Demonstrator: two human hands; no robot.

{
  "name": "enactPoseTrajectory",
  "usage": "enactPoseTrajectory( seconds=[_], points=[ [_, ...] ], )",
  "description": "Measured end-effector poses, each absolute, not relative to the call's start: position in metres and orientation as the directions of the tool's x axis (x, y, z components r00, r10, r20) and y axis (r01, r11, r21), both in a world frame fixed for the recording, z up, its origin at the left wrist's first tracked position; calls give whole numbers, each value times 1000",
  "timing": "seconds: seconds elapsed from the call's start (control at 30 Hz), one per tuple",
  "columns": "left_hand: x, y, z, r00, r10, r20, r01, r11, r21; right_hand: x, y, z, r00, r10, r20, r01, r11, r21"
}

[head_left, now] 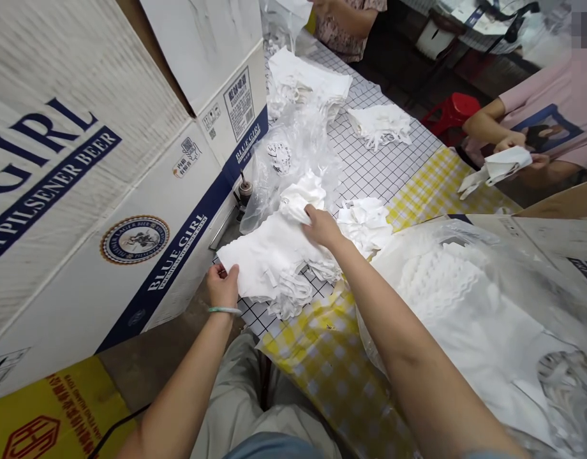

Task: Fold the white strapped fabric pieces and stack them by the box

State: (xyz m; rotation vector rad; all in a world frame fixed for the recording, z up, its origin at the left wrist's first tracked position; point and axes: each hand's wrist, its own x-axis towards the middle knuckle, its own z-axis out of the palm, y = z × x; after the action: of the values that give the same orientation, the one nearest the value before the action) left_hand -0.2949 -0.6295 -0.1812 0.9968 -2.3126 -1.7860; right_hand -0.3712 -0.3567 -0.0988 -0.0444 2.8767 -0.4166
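A stack of white cloth pieces [265,255] with ruffled or strap-like edges lies on the table in front of me. My left hand [222,285], with a pale bangle at the wrist, pinches the near left corner of the top piece. At the far right end, my right hand [322,226] is closed on the cloth, its fingertips partly hidden. Just beyond it sits a bunched white cloth [303,194] against a clear plastic bag [293,146]. More crumpled white cloth [365,223] lies right of my right hand.
Large beer cartons [131,185] wall off the left side. A plastic bag of white cloth [446,306] bulges at the right. Further cloth stacks [312,76] lie on the grid-patterned tablecloth [384,169]. Across the table, a person's hands [518,150] hold white cloth; a red stool [451,115] stands behind.
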Motion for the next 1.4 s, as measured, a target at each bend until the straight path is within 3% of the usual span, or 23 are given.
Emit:
enactPoseTrajectory(
  seconds=[0.17, 0.23, 0.3, 0.47, 0.53, 0.7, 0.87, 1.0, 1.1, 1.23, 1.33, 1.4],
  points=[
    [-287, -632, -184, -736, -463, -494, -491, -138, 860, -324, -374, -89, -891, -428, -151, -379, 885, -270],
    [-288, -633, -185, -716, -450, -533, -512, -179, 840, -315, -379, -89, -864, -484, -141, -426, 850, -311],
    [-291, -633, -184, -704, -432, -563, -541, -186, 820, -320, -376, -91, -900, -407, -158, -328, 869, -372],
    [-295, -631, -179, -633, -455, -626, -614, -196, 764, -376, -348, -106, -983, 29, -183, 126, 826, -550],
    [-295, -629, -176, -601, -455, -657, -621, -252, 742, -394, -340, -117, -967, 100, -234, 220, 793, -569],
    [-297, -624, -168, -589, -207, -782, -651, -451, 610, -405, -335, -132, -879, 236, -413, 455, 673, -584],
    [-306, -625, -163, -506, -54, -861, -710, -540, 451, -414, -335, -121, -789, 198, -582, 531, 695, -484],
    [-304, -620, -165, -525, -140, -840, -709, -473, 522, -415, -339, -117, -855, 173, -488, 388, 838, -383],
    [-298, -611, -166, -594, -190, -781, -647, -464, 605, -411, -338, -119, -852, 124, -509, 393, 795, -463],
    [-293, -603, -166, -684, -196, -703, -554, -486, 675, -412, -329, -124, -814, 163, -558, 506, 671, -542],
    [-297, -605, -165, -664, -166, -729, -572, -515, 639, -416, -322, -128, -767, 158, -622, 586, 568, -578],
    [-303, -609, -164, -621, -126, -774, -606, -550, 575, -417, -319, -132, -767, 154, -623, 577, 589, -565]
  ],
)
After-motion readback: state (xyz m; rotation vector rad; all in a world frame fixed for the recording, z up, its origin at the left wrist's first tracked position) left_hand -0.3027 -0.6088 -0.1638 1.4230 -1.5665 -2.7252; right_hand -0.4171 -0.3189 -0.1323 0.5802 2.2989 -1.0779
